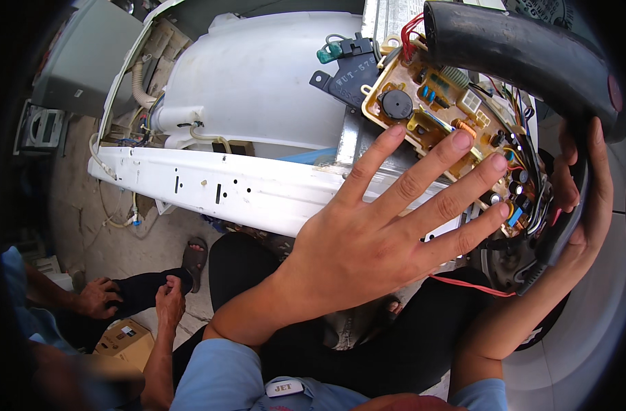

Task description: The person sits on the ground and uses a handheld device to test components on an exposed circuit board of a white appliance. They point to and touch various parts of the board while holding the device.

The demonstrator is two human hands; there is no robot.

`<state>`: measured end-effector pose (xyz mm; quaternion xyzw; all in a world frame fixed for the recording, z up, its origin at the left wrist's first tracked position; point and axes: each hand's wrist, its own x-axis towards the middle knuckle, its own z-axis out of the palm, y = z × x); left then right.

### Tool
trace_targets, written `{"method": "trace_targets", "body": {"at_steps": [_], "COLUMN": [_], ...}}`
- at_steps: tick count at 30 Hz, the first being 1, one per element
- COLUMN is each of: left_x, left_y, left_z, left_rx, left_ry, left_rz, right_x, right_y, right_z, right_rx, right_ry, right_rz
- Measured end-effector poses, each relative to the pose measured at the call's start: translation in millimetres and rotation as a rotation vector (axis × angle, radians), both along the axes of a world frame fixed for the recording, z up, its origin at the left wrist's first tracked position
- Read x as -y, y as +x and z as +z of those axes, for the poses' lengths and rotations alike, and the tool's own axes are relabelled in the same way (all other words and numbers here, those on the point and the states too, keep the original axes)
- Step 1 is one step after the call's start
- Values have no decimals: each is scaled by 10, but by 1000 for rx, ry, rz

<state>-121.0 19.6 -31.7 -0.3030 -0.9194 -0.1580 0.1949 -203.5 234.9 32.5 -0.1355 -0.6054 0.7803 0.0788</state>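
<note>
My left hand (378,240) is spread flat, palm down, with its fingertips over the lower edge of a circuit board (456,113) in a tan plastic case. I cannot tell whether the fingertips touch the board. The board carries a round black buzzer (397,105), coils, capacitors and bundled wires. My right hand (586,192) is wrapped round the handle of a black hair dryer (518,51), whose barrel arches over the board's upper right. The dryer's open end lies by some red wires (413,31) at the top.
A white appliance cabinet frame (258,188) lies across the middle, with a white tub (265,75) behind it. A dark plastic part (350,79) sits beside the board. A red wire (474,284) hangs near my right forearm. Lower left, another person's hands (99,298) and a cardboard box (126,340) show.
</note>
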Motion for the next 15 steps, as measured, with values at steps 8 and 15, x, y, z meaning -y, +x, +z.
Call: {"method": "trace_targets", "body": {"at_steps": [8,15], "left_x": [-1,11], "left_y": [10,5], "left_z": [27,72], "left_rx": [41,68], "left_ry": [6,-4], "left_rz": [8,-13], "right_x": [-257,-123], "right_y": [-28,-27], "right_z": [-26,-86], "right_rx": [35,-11], "right_ry": [-17,-36], "right_rz": [292,133]}}
